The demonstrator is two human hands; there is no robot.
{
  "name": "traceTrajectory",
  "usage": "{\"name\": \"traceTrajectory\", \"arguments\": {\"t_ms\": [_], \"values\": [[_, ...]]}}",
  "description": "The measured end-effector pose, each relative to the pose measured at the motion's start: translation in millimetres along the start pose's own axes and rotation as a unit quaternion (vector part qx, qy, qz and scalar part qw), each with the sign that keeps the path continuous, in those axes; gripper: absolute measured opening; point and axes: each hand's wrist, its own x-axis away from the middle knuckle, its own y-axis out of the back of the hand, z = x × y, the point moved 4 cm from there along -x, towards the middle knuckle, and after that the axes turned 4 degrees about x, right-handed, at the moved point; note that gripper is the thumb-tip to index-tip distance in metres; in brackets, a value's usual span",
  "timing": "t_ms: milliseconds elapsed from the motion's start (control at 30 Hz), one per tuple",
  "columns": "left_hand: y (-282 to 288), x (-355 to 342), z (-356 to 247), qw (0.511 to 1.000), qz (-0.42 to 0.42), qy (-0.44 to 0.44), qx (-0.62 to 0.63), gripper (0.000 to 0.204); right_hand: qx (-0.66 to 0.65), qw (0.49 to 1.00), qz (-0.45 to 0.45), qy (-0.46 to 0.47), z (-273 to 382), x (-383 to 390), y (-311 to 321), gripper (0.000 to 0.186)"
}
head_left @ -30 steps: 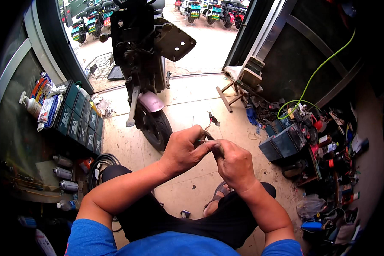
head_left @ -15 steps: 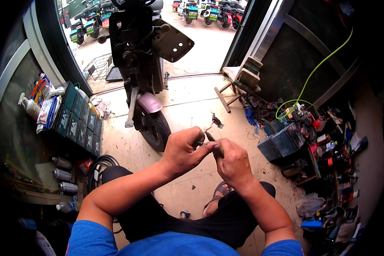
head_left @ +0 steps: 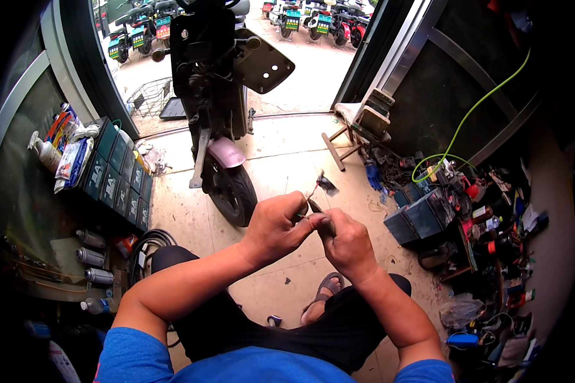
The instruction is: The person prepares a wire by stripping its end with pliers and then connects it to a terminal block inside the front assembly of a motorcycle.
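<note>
My left hand (head_left: pixel 276 223) is closed, with a thin wire pinched between thumb and fingers. A short greenish end of that wire shows near the thumb tip. Beyond the fingers, thin reddish leads (head_left: pixel 314 190) run up to a small black part (head_left: pixel 326 184) that hangs over the floor. My right hand (head_left: pixel 349 241) is closed around a dark hand tool (head_left: pixel 315 206). Only its narrow tip shows, so its exact kind is hidden. Both hands meet at the thumbs, above the floor between my knees.
Ahead stands a partly stripped scooter (head_left: pixel 214 115) with a pink mudguard (head_left: pixel 226 154). Stacked batteries (head_left: pixel 116 179) and spray cans (head_left: pixel 91 257) line the left wall. On the right are a small wooden stool (head_left: pixel 358 121), more batteries (head_left: pixel 421 217) and cluttered parts.
Both hands keep their hold and stay almost in place. The black part on the leads shifts slightly, and the whole view moves a little.
</note>
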Motion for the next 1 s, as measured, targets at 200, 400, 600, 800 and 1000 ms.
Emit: {"name": "traceTrajectory", "arguments": {"t_ms": [200,400,600,800,1000], "values": [[-2.5,-1.5,4.9,1.0,0.0,0.01,0.006,0.035,-0.007,1.0,0.0,0.019,-0.9,-1.4,-1.1,0.023],[-3.3,-1.1,2.4,1.0,0.0,0.004,0.01,0.034,0.003,0.999,-0.021,0.038,0.7,0.3,1.2,0.021],[-3.6,0.7,2.6,1.0,0.02,-0.011,-0.011,0.036,0.002,0.999,0.022,-0.029,-5.2,8.8,-1.7,0.019],[-9.9,0.7,14.0,0.972,0.032,0.15,0.18,0.029,-0.181,0.963,0.042,-0.195,-14.4,2.3,-0.6,0.027],[-13.4,8.4,19.8,0.81,0.055,0.269,0.518,0.02,-0.399,0.882,-0.012,-0.251,-22.6,1.3,3.1,0.022]]}}
